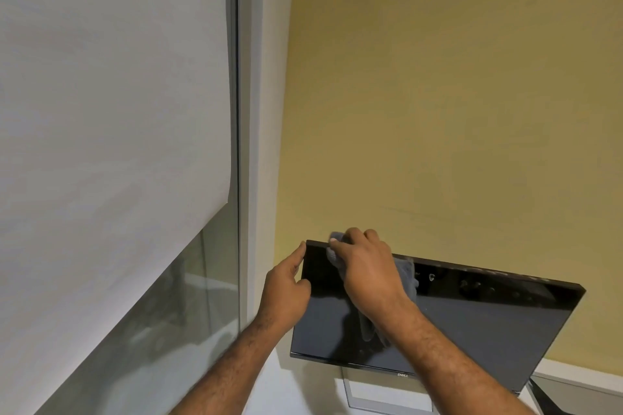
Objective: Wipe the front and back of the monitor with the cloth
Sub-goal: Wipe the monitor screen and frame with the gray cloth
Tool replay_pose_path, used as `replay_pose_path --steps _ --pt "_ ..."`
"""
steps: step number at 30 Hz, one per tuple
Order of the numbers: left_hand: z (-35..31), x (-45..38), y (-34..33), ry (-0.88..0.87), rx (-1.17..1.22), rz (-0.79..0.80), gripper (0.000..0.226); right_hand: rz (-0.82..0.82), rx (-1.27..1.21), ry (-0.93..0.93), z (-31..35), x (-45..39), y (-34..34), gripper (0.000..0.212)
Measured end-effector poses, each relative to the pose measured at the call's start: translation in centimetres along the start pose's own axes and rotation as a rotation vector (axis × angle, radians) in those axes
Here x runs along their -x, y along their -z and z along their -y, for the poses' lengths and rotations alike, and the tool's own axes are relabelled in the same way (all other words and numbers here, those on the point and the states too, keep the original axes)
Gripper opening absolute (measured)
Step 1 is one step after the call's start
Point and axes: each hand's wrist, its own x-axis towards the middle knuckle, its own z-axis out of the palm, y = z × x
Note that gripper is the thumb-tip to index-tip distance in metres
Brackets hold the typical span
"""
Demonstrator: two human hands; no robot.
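A: How many things were there?

B: One monitor (472, 323), dark-screened, on one silver stand (387, 397) on the white worktop (296, 387). One grey cloth (406, 274). Two hands.

A: Where was the cloth?

B: At the monitor's top left corner, draped over the top edge and hanging down the screen. The right hand (364, 273) gripped it there, fingers (354, 234) curled over the edge, thumb on the front.

A: And the other?

B: The left hand (286, 286) held the monitor's left edge, its forefinger straight up along the edge, the rest curled together.

A: Behind the monitor?

B: One yellow wall (455, 94). Left of the monitor, one window (188, 296) with one white blind (111, 94) partly down.
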Motion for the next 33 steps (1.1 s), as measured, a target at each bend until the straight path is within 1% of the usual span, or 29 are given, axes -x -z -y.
replay_pose_path --steps 2,4,5,7,9,10,11,12,14,16,17,19,21,22,24,26,28,29,30,31,32,33 --pt "0.0 0.1 0.0 -0.014 -0.003 -0.001 0.073 -0.008 0.047 -0.128 -0.7 0.1 0.4 0.025" --pt "-0.1 0.2 -0.2 -0.031 -0.004 -0.008 0.072 -0.023 0.063 -0.203 -1.1 0.2 0.9 0.024" --pt "-0.2 0.2 -0.3 -0.035 -0.002 -0.013 0.071 -0.035 0.035 -0.190 -1.1 0.2 1.1 0.022" --pt "-0.6 0.5 -0.3 -0.060 -0.034 -0.039 0.068 -0.022 -0.032 -0.070 -0.9 0.5 1.0 0.025" --pt "-1.2 0.9 -0.3 -0.144 -0.149 -0.112 0.064 0.020 -0.032 0.029 -0.8 1.1 0.7 0.042" --pt "-1.5 1.1 -0.3 -0.207 -0.215 -0.150 0.062 0.021 -0.022 0.021 -1.1 1.3 0.5 0.046" --pt "-2.0 1.1 -0.5 -0.279 -0.276 -0.166 0.060 0.008 -0.009 -0.016 -1.6 1.4 0.5 0.044" --pt "-2.5 1.0 -0.6 -0.351 -0.334 -0.152 0.058 -0.005 0.004 -0.071 -2.0 1.5 0.5 0.038" --pt "-3.3 0.5 -1.1 -0.484 -0.455 -0.069 0.053 -0.026 0.049 -0.171 -2.6 1.6 0.6 0.025" --pt "-3.7 -0.2 -1.9 -0.563 -0.565 0.016 0.050 -0.049 0.071 -0.220 -2.9 1.6 0.8 0.022" --pt "-3.7 -0.5 -2.2 -0.576 -0.621 0.045 0.049 -0.053 0.062 -0.215 -3.1 1.7 0.8 0.022" --pt "-3.2 -0.9 -2.7 -0.590 -0.736 0.078 0.050 -0.022 0.030 -0.148 -3.6 2.1 0.8 0.025" --pt "-2.7 -1.2 -2.7 -0.592 -0.790 0.080 0.052 0.022 0.023 -0.111 -4.5 2.7 0.6 0.038" --pt "-2.6 -1.3 -2.7 -0.593 -0.793 0.077 0.052 0.019 0.029 -0.140 -5.1 3.0 0.7 0.037" --pt "-2.5 -1.3 -2.7 -0.595 -0.787 0.071 0.052 -0.015 0.057 -0.235 -6.2 3.4 1.0 0.027" --pt "-2.5 -1.2 -2.9 -0.589 -0.786 0.067 0.052 -0.048 0.054 -0.276 -6.6 3.4 1.2 0.023" --pt "-2.5 -1.1 -2.9 -0.582 -0.796 0.070 0.053 -0.077 -0.008 -0.228 -6.1 3.2 1.3 0.024" --pt "-2.5 -1.1 -2.9 -0.578 -0.804 0.072 0.053 -0.061 -0.030 -0.165 -5.7 3.1 1.2 0.023" --pt "-2.5 -1.1 -2.9 -0.575 -0.812 0.072 0.053 -0.025 -0.050 -0.092 -5.2 3.2 1.1 0.031" --pt "-2.4 -1.0 -2.9 -0.572 -0.818 0.070 0.054 0.011 -0.065 -0.031 -4.8 3.3 0.9 0.043" --pt "-2.4 -1.0 -2.9 -0.569 -0.820 0.071 0.054 0.034 -0.072 -0.013 -4.7 3.4 0.8 0.051" --pt "-2.3 -1.0 -2.9 -0.569 -0.820 0.075 0.054 0.036 -0.065 -0.028 -4.8 3.4 0.7 0.053"
